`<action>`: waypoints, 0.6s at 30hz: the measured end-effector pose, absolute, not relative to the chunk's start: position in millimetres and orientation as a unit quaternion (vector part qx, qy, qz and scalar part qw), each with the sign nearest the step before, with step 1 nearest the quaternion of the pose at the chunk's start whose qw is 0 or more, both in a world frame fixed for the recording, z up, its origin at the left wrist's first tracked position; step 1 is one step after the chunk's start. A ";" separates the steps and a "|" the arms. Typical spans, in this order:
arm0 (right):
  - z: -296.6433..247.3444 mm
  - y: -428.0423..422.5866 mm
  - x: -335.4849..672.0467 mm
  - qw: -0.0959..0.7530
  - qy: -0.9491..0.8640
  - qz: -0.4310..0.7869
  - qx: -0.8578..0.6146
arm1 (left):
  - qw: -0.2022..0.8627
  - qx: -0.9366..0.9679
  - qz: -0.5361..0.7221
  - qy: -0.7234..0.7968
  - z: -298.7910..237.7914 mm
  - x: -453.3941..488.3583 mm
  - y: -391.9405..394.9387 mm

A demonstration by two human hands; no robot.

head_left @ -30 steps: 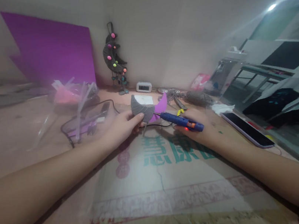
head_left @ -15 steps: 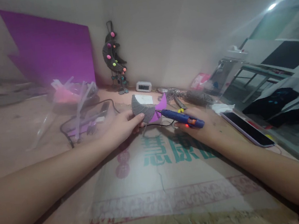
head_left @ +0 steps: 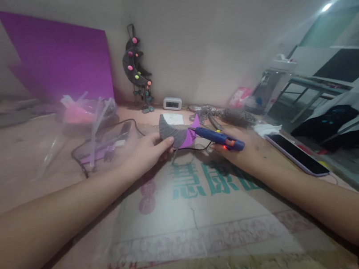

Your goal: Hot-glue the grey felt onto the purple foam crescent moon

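Observation:
My left hand (head_left: 156, 148) pinches a crescent (head_left: 172, 131) between thumb and fingers. Grey yarn wraps its left part, while bare purple card shows at its right end. In my right hand (head_left: 234, 142) is a blue hot glue gun (head_left: 218, 137) with a red light lit. Its nozzle points left and meets, or nearly meets, the purple end; exact contact is hard to make out. Some fingers of both hands are hidden. Below the hands lies a printed cardboard sheet (head_left: 192, 218).
Against the wall lean a purple board (head_left: 66, 57) and a decorated grey moon hanging (head_left: 135, 67). A small white clock (head_left: 172, 104) stands behind the crescent. Grey yarn (head_left: 236, 117) lies at the back right, a phone (head_left: 297, 155) at right, and plastic-wrapped items (head_left: 86, 112) at left.
The glue gun's nozzle has shifted slightly up and right along the purple end. The crescent has turned a little in my left hand, which otherwise stays in place.

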State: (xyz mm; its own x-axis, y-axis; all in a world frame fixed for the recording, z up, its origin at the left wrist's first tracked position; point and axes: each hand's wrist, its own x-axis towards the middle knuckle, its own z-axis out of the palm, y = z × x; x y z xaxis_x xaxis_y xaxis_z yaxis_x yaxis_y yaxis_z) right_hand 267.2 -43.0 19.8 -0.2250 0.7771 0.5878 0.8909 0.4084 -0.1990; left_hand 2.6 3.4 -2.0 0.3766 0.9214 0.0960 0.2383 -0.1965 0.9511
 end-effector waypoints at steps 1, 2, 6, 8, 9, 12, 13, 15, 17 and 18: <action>20.9 -43.5 266.2 0.334 -0.764 -0.077 -0.547 | 0.473 0.682 0.364 0.423 -2.0 2.7 3.3; 22.3 -43.9 265.3 0.355 -0.747 -0.059 -0.560 | 0.478 0.680 0.366 0.419 -2.2 2.9 3.2; 26.8 -38.0 266.7 0.465 -0.665 0.044 -0.583 | 0.514 0.660 0.379 0.395 -4.4 4.6 4.0; 25.8 -29.4 271.8 0.498 -0.629 0.104 -0.587 | 0.517 0.658 0.379 0.395 -6.2 5.0 5.0; 24.7 -24.2 275.0 0.505 -0.613 0.130 -0.593 | 0.514 0.659 0.379 0.397 -7.2 5.1 5.5; 22.0 -8.3 283.7 0.520 -0.579 0.195 -0.597 | 0.500 0.672 0.379 0.392 -9.0 4.8 6.4; 22.0 -3.7 285.4 0.529 -0.567 0.211 -0.595 | 0.496 0.678 0.378 0.389 -9.1 4.8 6.3; 23.9 4.5 285.9 0.538 -0.549 0.243 -0.591 | 0.491 0.686 0.374 0.387 -8.4 4.9 5.6; 27.1 12.8 282.8 0.531 -0.556 0.272 -0.579 | 0.491 0.687 0.373 0.384 -7.1 5.3 4.4; 28.6 17.7 280.3 0.521 -0.570 0.286 -0.567 | 0.494 0.687 0.373 0.381 -6.5 5.5 3.9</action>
State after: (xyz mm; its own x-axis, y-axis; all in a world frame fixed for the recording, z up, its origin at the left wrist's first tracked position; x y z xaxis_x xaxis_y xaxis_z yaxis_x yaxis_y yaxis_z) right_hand 280.3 17.7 28.6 0.1857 0.9447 0.2703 0.3476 0.1941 -0.9173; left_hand 5.5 3.9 -6.5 0.4312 0.8919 0.1360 0.1543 -0.2214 0.9629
